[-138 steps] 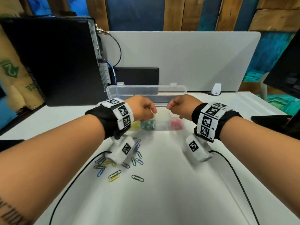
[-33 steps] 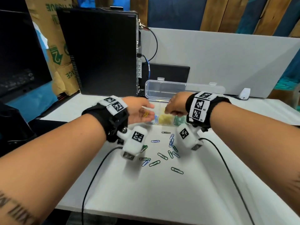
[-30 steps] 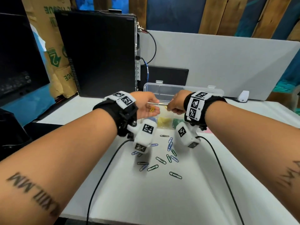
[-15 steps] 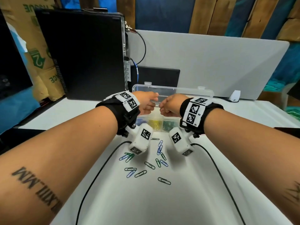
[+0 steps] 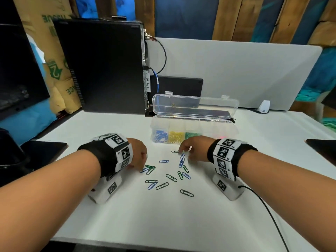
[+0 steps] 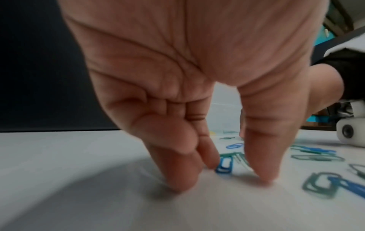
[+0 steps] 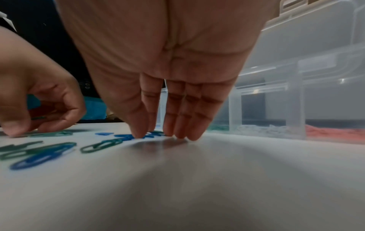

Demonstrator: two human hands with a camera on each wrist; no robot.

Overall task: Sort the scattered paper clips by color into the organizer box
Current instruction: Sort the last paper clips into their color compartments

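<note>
A clear organizer box [image 5: 234, 130] stands with its lid up; its compartments hold blue, yellow, green, pale and red clips. Blue and green paper clips [image 5: 171, 177] lie scattered on the white table in front of it. My left hand [image 5: 141, 167] has its fingertips on the table, thumb and fingers straddling a blue clip [image 6: 224, 165] without closing on it. My right hand [image 5: 183, 154] points straight fingers [image 7: 179, 121] down onto the table, its thumb tip touching a blue clip [image 7: 126, 137].
A black computer tower [image 5: 101, 66] stands at the back left and a grey divider panel [image 5: 236, 73] runs behind the box. Dark flat items lie at the table's left edge [image 5: 45, 151] and right edge [image 5: 323, 148]. A cable [image 5: 269, 215] trails from my right wrist.
Both hands have come down from over the organizer box to the scattered clips on the table. The yellow clip seen in my left palm a second ago is gone.
</note>
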